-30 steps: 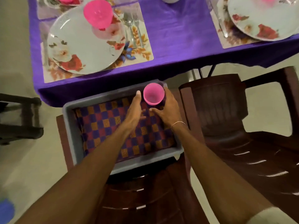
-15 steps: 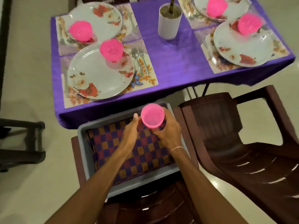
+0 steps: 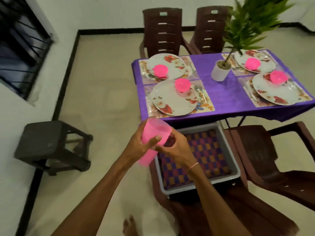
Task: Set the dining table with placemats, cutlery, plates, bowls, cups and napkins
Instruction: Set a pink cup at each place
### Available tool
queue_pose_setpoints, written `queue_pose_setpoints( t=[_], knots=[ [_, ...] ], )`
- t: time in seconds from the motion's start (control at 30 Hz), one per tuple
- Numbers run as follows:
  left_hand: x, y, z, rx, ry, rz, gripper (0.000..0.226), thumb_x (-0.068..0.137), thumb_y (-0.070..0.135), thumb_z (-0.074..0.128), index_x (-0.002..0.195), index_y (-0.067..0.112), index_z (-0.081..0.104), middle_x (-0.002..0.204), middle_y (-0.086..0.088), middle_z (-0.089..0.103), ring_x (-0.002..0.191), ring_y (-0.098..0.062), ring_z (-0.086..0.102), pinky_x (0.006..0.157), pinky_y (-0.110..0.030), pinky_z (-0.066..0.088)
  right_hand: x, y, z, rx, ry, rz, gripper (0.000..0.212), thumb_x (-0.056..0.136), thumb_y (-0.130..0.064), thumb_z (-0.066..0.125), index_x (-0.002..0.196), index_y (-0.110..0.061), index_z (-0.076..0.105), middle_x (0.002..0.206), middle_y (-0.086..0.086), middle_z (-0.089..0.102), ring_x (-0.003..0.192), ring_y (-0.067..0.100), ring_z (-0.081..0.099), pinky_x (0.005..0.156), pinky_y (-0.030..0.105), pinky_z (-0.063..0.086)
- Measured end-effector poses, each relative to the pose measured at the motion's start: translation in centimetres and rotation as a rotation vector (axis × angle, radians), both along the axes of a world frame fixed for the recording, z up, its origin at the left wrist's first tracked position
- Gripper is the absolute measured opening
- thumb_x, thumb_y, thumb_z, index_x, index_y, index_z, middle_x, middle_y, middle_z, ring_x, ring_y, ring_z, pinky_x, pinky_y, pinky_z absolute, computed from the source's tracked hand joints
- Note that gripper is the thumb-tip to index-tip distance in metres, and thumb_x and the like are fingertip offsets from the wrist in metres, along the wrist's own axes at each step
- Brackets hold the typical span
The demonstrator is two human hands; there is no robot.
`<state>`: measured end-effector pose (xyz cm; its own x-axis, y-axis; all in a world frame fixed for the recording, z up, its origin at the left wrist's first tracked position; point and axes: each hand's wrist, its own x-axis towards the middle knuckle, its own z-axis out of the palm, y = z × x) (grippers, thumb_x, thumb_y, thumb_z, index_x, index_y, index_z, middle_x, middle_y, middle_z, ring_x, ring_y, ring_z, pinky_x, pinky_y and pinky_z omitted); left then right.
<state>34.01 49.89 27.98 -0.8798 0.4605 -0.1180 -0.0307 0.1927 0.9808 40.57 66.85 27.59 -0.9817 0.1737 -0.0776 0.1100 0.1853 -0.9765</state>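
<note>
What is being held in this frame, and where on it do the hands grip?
A stack of pink cups, tilted. The left hand wraps its middle; the right hand is at its side, but its grip cannot be told.

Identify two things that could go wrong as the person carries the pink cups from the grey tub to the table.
1. The pink cups look like a nested stack, tilted, held by the left hand and right hand; one could slip out.
2. Each plate already carries a pink bowl and the potted plant stands mid-table, so a reaching arm might knock something.
</note>
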Motion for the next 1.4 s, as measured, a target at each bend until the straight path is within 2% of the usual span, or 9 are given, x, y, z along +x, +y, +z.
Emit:
queue_pose_setpoints(
  t=[0.27,0.4,0.5,0.67,0.9,1.07,1.17,1.3,1.4],
  knots=[
    [-2.8,-14.2,3.5,-0.130,0.030,0.014,0.066,0.069,0.068,0.075,0.128,0.042,0.060,0.114,0.011,0.071,0.101,-0.015,0.071,0.083,-0.040,0.063,-4.7,-9.0,5.6,-0.155,-0.068,0.283,0.084,0.080,-0.056,0.078,0.152,-0.030,0.044,0.134,0.002,0.061,0.103,0.021,0.071,0.076,0.042,0.064],
    [-3.9,-15.5,2.2,-0.366,0.185,-0.114,0.074,0.068,0.073,0.080,0.131,0.044,0.053,0.116,0.018,0.069,0.099,-0.005,0.070,0.083,-0.034,0.062,-7.7,-10.7,6.3,0.321,-0.141,0.380,0.072,0.076,-0.065,0.075,0.137,-0.030,0.061,0.111,-0.015,0.066,0.083,-0.002,0.065,0.072,0.019,0.054],
    [-6.2,-15.3,1.1,-0.428,0.230,-0.131,0.077,0.064,0.080,0.077,0.127,0.043,0.053,0.109,0.019,0.070,0.094,-0.004,0.069,0.080,-0.032,0.061,-10.4,-10.7,5.7,0.387,-0.136,0.378,0.050,0.078,-0.054,0.082,0.121,-0.030,0.071,0.098,-0.019,0.066,0.080,0.000,0.065,0.074,0.020,0.050],
    [-13.9,-13.6,0.7,-0.406,0.183,-0.231,0.081,0.060,0.084,0.077,0.127,0.043,0.057,0.114,0.018,0.070,0.101,-0.008,0.069,0.087,-0.041,0.060,-15.5,-7.5,4.3,0.190,-0.014,0.451,0.070,0.072,-0.033,0.093,0.135,-0.028,0.064,0.127,-0.013,0.063,0.111,0.004,0.064,0.082,0.025,0.060],
    [-25.0,-7.1,3.1,-0.448,0.283,-0.324,0.077,0.060,0.081,0.078,0.127,0.050,0.054,0.107,0.023,0.070,0.093,-0.002,0.068,0.083,-0.037,0.058,-25.5,-1.9,5.6,0.393,-0.210,0.323,0.061,0.073,-0.056,0.086,0.126,-0.035,0.067,0.105,-0.010,0.073,0.079,0.006,0.072,0.076,0.023,0.056],
    [-30.5,-2.4,3.2,-0.458,0.295,-0.427,0.087,0.062,0.083,0.074,0.136,0.048,0.045,0.114,0.017,0.066,0.096,-0.009,0.068,0.081,-0.036,0.061,-27.8,3.3,5.8,0.158,-0.181,0.280,0.086,0.069,-0.042,0.094,0.143,-0.040,0.050,0.137,-0.016,0.056,0.111,0.007,0.063,0.084,0.029,0.061],
    [-33.6,1.6,2.6,-0.469,0.313,-0.508,0.083,0.063,0.083,0.073,0.134,0.050,0.048,0.112,0.016,0.070,0.098,-0.009,0.069,0.084,-0.040,0.059,-29.2,5.2,5.3,0.261,-0.262,0.083,0.079,0.069,-0.064,0.084,0.137,-0.037,0.054,0.121,-0.013,0.065,0.095,0.003,0.067,0.077,0.021,0.052],
    [-37.0,7.1,1.6,-0.456,0.318,-0.619,0.089,0.060,0.086,0.073,0.136,0.048,0.047,0.113,0.018,0.071,0.102,-0.007,0.068,0.085,-0.039,0.058,-30.2,8.9,4.2,0.164,-0.166,-0.082,0.066,0.073,-0.036,0.091,0.130,-0.039,0.059,0.122,-0.015,0.063,0.097,0.005,0.066,0.072,0.024,0.057],
    [-39.8,12.2,0.8,-0.383,0.282,-0.673,0.099,0.061,0.085,0.074,0.146,0.043,0.045,0.126,0.019,0.068,0.113,-0.006,0.065,0.094,-0.036,0.057,-31.1,11.5,3.4,0.109,-0.212,-0.292,0.073,0.071,-0.053,0.088,0.134,-0.039,0.055,0.118,-0.019,0.062,0.099,0.002,0.064,0.073,0.012,0.051]
  ],
)
